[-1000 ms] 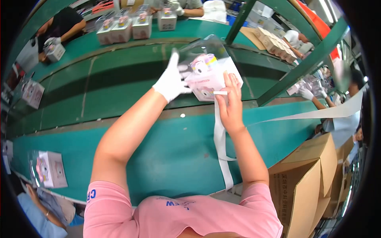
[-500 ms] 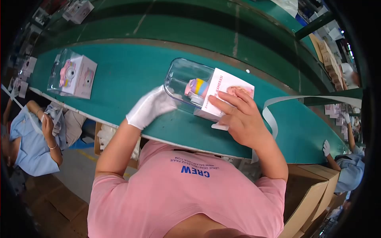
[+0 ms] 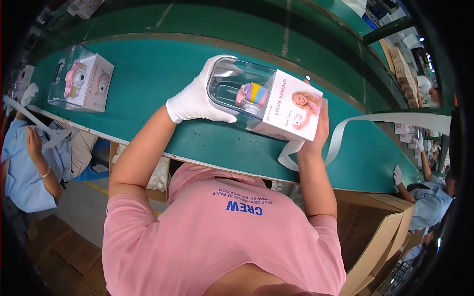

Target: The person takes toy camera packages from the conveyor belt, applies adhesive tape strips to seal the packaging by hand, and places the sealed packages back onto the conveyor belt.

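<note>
A toy camera box point(image 3: 281, 111) with a pink and white printed sleeve lies tilted in front of me. Its clear plastic cover point(image 3: 236, 78) sticks out on the left, showing a pink, yellow and purple toy camera point(image 3: 253, 94) inside. My left hand point(image 3: 195, 101), in a white glove, clasps the rounded end of the cover, thumb below and fingers above. At the opposite end, my bare right hand point(image 3: 321, 129) holds the printed sleeve, its fingers partly hidden behind it. A loose white strip point(image 3: 337, 135) curls beside my right wrist.
Another boxed toy camera point(image 3: 94, 84) stands on the green table point(image 3: 148, 74) to the left. Co-workers in blue sit at left point(image 3: 29, 165) and right point(image 3: 429, 204). Open cardboard cartons point(image 3: 373, 237) stand below the table on the right.
My left hand has moved up around the cover's end. My right hand has shifted from the printed front to the sleeve's right end, uncovering the print. The box has moved slightly right.
</note>
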`<state>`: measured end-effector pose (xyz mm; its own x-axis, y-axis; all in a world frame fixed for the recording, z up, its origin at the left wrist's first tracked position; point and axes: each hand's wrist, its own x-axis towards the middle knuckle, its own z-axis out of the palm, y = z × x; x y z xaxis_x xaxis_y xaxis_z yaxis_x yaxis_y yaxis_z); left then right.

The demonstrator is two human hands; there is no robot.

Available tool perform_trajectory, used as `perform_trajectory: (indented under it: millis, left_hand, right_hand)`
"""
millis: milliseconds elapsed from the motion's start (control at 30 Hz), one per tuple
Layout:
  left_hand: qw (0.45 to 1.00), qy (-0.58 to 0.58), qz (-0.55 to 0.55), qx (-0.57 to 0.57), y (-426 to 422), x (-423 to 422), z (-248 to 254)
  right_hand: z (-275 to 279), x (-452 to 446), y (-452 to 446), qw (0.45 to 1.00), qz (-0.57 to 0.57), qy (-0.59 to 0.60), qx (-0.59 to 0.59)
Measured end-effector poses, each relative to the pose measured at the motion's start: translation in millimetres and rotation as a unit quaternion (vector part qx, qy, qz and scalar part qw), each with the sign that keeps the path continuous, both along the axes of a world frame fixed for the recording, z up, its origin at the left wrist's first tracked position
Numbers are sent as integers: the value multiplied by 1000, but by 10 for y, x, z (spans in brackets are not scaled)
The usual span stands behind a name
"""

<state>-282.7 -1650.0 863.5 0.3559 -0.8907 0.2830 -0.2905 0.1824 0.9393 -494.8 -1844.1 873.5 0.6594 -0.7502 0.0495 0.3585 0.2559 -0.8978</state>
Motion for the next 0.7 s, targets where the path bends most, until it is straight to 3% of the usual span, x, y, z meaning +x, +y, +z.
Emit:
perform_trajectory:
  millis: [233,433,600,700]
  left_hand:
    - [997,-46,46,-38,16,-195,51]
    - [996,13,67,-56,-44,-178,-228]
    - [998,35,50,-24,10,-122,-90]
    - [977,-134,156,-56,109,-78,164]
  right_hand:
    - [-212,85,-101,991,58,-55,109]
    - [-145,184,1,994,32,-20,103]
    - [-146,123,-105,995,43,-1,87]
    - [31,100,-163,995,69,23,74]
